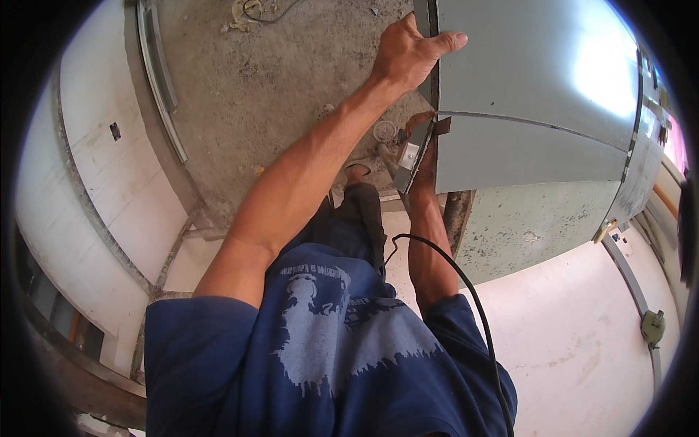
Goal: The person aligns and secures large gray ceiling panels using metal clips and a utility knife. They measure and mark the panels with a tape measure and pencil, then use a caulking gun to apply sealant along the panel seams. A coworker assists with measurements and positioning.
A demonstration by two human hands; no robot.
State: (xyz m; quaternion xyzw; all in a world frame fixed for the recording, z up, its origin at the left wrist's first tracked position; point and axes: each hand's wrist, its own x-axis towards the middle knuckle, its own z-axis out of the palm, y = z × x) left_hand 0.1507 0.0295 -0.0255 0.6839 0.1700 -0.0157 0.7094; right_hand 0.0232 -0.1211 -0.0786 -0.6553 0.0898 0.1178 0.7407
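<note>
Left hand [408,57] pinches grey panel [524,65] at its left edge; right hand [427,162], near lower-left corner, partly hidden, grip undeterminable.

Our left hand [411,54] grips the left edge of a smooth grey panel [502,65], thumb laid over its face, while our right hand [425,156] is partly hidden behind a narrow plate [419,156] with a pale patch, beside that same edge, so we cannot tell what its fingers hold. Below the panel's seam we see a second grey section [524,149], then a speckled pale-green surface [531,226]. A black cable [466,280] curves past our right forearm over our navy shirt [211,349], with stained concrete floor [240,87] and white wall panels [109,182] to our left.
</note>
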